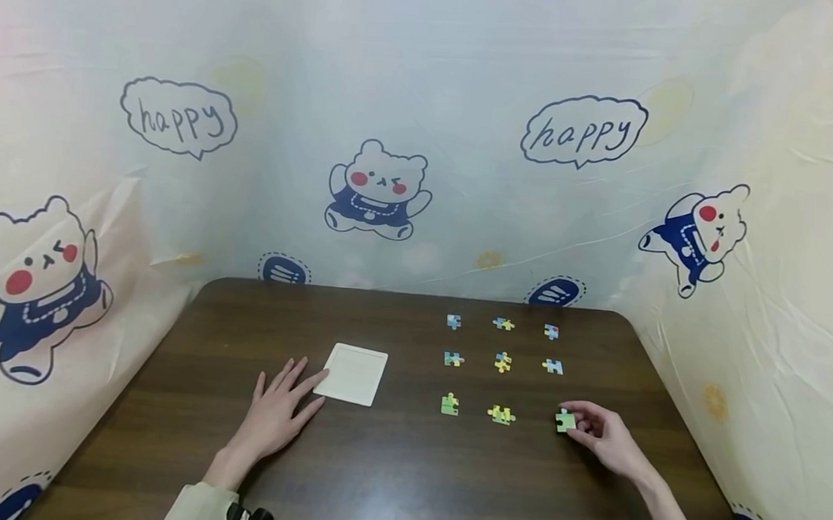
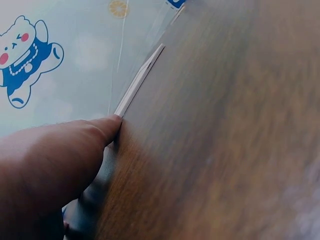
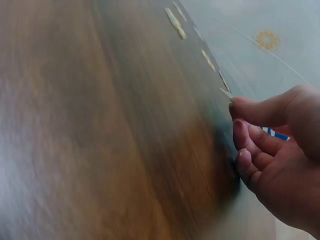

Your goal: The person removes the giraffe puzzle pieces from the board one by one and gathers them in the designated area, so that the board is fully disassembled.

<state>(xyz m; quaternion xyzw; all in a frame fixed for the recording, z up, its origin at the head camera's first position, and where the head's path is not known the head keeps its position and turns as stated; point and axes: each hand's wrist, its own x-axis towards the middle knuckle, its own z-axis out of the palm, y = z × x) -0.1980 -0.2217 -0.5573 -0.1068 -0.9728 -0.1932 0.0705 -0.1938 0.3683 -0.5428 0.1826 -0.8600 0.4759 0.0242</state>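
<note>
My left hand (image 1: 274,413) lies spread on the table, its index fingertip at the near left corner of a flat white puzzle frame (image 1: 351,374). The left wrist view has a fingertip right at the edge of that thin frame (image 2: 140,82). Between thumb and index finger my right hand (image 1: 608,439) pinches a green jigsaw piece (image 1: 565,421) at the near right of the layout. In the right wrist view the pinched piece (image 3: 226,93) shows edge-on, close over the table, with the other fingers curled in below.
Several loose jigsaw pieces lie in rows left of and beyond my right hand, among them a yellow-green piece (image 1: 501,414), a green piece (image 1: 450,404) and a blue piece (image 1: 553,366). The brown wooden table (image 1: 391,478) ends at a patterned cloth (image 1: 475,216) behind.
</note>
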